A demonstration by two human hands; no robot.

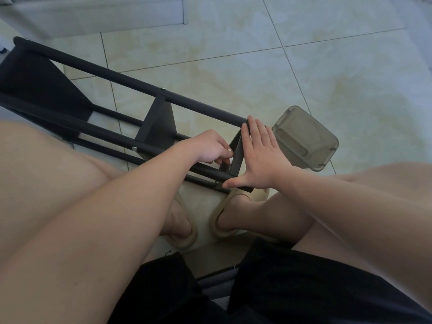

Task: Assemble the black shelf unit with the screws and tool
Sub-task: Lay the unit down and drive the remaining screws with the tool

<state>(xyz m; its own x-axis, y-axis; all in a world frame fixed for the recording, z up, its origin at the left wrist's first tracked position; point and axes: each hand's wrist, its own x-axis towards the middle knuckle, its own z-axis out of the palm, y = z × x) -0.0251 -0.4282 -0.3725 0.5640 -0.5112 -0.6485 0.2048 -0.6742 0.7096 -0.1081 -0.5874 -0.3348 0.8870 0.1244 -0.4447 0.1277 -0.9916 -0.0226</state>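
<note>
My right hand (259, 157), grip wide, braces the end panel (237, 159); I should square it on the rail (210, 173) at six o'clock. Left hand (210, 147) grip narrow, contents unclear.

Head-worn view, steeply downward, close above tiled floor (304, 78).

I count one black shelf unit (159, 122), made of four long poles (117, 78) and three shelf panels (30, 76), with three screw heads (134, 148) that I can make out. There is one grey plastic tub (304, 141). Two hands show, a left hand (210, 146) and a right hand (259, 157), and two beige slippers (235, 199).
</note>
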